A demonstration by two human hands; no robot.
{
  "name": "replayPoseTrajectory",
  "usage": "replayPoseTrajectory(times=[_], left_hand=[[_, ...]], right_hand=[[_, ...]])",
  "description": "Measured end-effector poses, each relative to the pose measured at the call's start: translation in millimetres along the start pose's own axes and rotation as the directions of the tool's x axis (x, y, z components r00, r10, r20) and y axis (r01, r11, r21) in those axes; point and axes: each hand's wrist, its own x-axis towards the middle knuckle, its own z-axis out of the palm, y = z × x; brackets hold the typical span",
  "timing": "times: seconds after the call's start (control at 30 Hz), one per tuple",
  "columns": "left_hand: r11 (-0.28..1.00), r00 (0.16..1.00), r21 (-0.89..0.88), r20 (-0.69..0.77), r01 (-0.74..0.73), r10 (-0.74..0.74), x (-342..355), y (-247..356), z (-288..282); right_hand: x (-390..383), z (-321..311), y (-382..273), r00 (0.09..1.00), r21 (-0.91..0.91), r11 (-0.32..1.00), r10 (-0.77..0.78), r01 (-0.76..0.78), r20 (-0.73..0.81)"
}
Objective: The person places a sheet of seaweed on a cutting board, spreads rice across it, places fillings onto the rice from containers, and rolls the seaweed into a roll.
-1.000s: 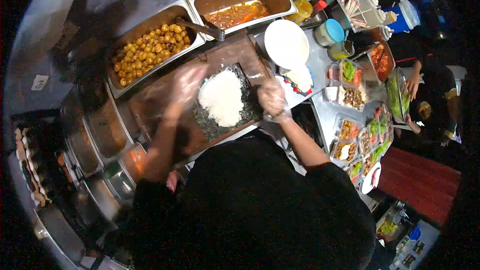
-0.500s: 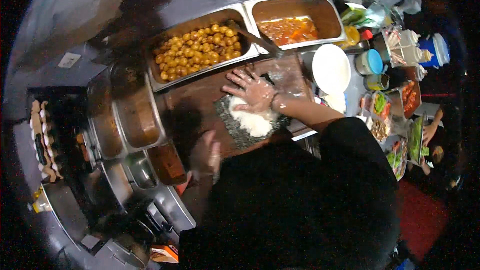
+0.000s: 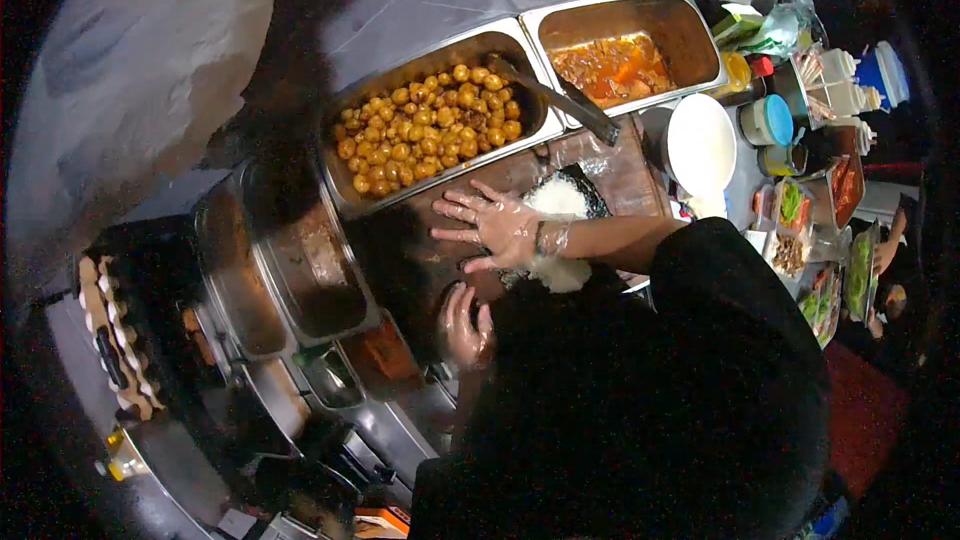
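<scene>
My right hand [image 3: 500,228] seems to be in a wet, clear glove. Its fingers are spread wide over the dark brown board [image 3: 632,168], and nothing is in them. Just beyond its wrist lies white rice [image 3: 557,198] on a dark sheet that looks like nori [image 3: 592,190]. A second patch of rice [image 3: 560,274] shows on the near side of the wrist, partly covered by my arm and dark clothing. Closer to me, my left hand [image 3: 466,328] is raised at the board's near edge, fingers parted and holding nothing.
Behind the board stand a metal pan of small round potatoes [image 3: 430,125] with a utensil, and a pan of reddish stew [image 3: 615,70]. Metal pans [image 3: 312,260] line the left. On the right are a white bowl [image 3: 701,145], tubs and vegetable trays; another person's hand [image 3: 888,245] is beyond.
My right hand has lifted off the rice and shifted toward the board's left, its fingers spreading. My left hand has come in closer to it. The whole view has shifted.
</scene>
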Motion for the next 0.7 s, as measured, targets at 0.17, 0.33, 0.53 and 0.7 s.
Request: replayPoseTrajectory(times=[0.17,0.33,0.53,0.7], left_hand=[[0.974,0.977,0.147,-0.102,-0.173,0.189,-7,4,-16],[0.970,0.943,0.144,-0.243,-0.195,0.226,-22,-3,-11],[0.983,0.958,-0.057,-0.221,0.172,-0.181,-25,8,-6],[0.992,0.994,0.124,0.111,0.002,-0.016,42,13,-21]], right_hand=[[11,3,-7,1.000,-0.011,1.000,0.010,-0.010,-0.003],[24,7,-14,0.999,-0.041,0.998,0.041,-0.040,0.015],[44,14,-17,0.986,0.015,1.000,-0.005,0.008,-0.166],[-28,-3,-21,0.759,0.673,0.737,0.470,-0.057,-0.450]])
